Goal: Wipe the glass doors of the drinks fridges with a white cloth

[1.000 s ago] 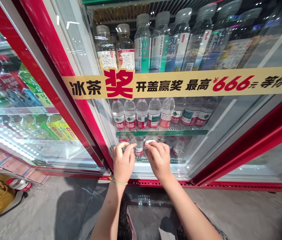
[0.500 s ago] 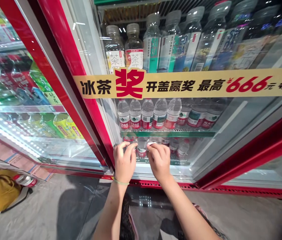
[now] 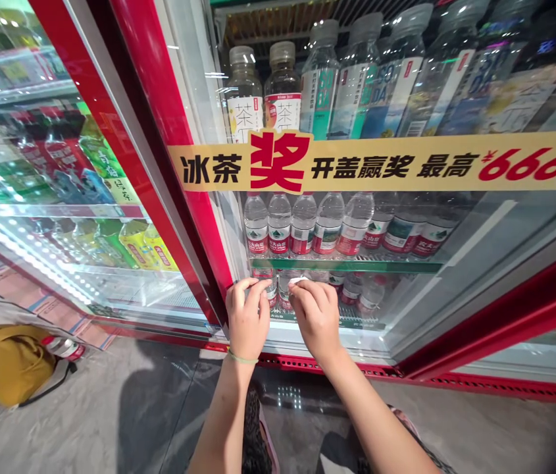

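In front of the glass fridge door (image 3: pixel 406 289), my two hands are raised side by side at the height of the lower shelf. My left hand (image 3: pixel 248 313) has its fingers bent and somewhat apart, with nothing visible in them. A small white piece (image 3: pixel 297 281), perhaps tissue or paper, shows at the pinched fingertips of my right hand (image 3: pixel 316 316). Behind the glass, a row of red-labelled water bottles (image 3: pixel 302 227) stands on the green-edged shelf (image 3: pixel 347 264). More such bottles below are partly hidden by my hands. Whether either hand touches the glass, I cannot tell.
A yellow banner (image 3: pixel 386 161) crosses the door below taller drink bottles (image 3: pixel 320 85). Left stands another fridge section with coloured drinks (image 3: pixel 68 155), divided by a red frame (image 3: pixel 169 99). A mustard backpack (image 3: pixel 8 365) and a red-labelled bottle (image 3: pixel 65 347) lie on the grey floor.
The view has shifted slightly left, so the fridge and backpack appear farther right. My hands keep nearly the same pose, and the white piece remains at my right fingertips.
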A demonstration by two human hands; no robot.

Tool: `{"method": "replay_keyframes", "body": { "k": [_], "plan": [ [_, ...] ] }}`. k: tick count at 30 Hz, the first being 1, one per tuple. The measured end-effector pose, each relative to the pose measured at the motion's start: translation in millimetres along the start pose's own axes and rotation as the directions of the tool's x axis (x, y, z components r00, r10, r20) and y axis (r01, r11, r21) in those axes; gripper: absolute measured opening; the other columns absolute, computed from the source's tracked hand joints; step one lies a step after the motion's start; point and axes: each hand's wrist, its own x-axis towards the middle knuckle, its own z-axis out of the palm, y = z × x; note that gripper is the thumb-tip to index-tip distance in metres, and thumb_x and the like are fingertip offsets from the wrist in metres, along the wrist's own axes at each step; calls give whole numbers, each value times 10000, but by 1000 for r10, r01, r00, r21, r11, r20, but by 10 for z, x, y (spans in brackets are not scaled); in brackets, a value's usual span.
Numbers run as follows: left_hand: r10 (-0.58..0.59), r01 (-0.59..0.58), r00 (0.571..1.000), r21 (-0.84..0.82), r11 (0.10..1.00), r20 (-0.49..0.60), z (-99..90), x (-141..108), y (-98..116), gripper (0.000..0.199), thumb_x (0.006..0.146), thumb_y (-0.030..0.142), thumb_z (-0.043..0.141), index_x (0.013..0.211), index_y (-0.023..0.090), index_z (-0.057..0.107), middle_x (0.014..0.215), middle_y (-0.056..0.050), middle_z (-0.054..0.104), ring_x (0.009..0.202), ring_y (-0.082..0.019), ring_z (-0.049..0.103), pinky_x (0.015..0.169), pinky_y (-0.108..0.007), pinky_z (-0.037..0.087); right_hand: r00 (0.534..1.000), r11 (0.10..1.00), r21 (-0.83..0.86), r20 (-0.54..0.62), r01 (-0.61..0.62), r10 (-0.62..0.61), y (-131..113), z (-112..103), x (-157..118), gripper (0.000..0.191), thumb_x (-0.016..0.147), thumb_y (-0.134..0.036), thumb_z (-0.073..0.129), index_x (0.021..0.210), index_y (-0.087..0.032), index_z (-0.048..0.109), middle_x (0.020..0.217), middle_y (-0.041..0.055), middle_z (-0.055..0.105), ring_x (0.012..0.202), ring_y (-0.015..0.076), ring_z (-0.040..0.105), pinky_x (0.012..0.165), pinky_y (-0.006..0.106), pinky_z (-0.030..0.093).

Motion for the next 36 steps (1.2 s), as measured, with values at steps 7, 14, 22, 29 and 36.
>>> {"method": "replay_keyframes", "body": {
  "k": [7,14,22,29,36],
  "plan": [
    [-12,12,1000,-10,1000,3,-59,-33,-113,286,975,131,530,1198,229,679,1146,-83,578,1115,-214,568,1031,-416,492,998,999,20,35,43,-43,-79,63,62,311,930,-98,629,1210,-231,656,1096,72,734,969,214,590,875,374,538],
    [-42,42,999,-59,997,-5,-110,-46,-214,274,989,148,508,1193,231,671,1144,-79,574,1117,-201,581,1034,-398,503,997,997,38,36,61,-62,-186,163,60,353,914,-89,646,1236,-233,666,1090,69,744,946,212,593,863,367,533],
    [-87,86,996,-80,993,-3,-144,-60,-294,294,996,151,484,1219,236,656,1170,-86,585,1133,-198,590,1051,-410,500,996,999,-10,-86,35,-36,-200,282,-10,323,889,-77,664,1176,-214,719,1095,98,688,1030,234,611,893,374,513],
    [-103,102,995,-80,992,-4,-187,-62,-334,303,999,150,479,1229,239,655,1177,-85,582,1137,-195,595,1052,-395,498,998,998,17,-10,68,-67,-170,229,41,424,932,-115,628,1332,-255,609,1120,79,724,1026,219,638,909,382,527],
    [-102,101,995,-76,992,-3,-203,-75,-364,304,995,144,481,1226,237,656,1167,-83,602,1125,-196,601,1045,-390,502,988,990,74,94,119,-125,-226,278,22,320,946,-111,602,1248,-212,638,1100,86,721,1005,207,638,887,361,535]
  ]
}}
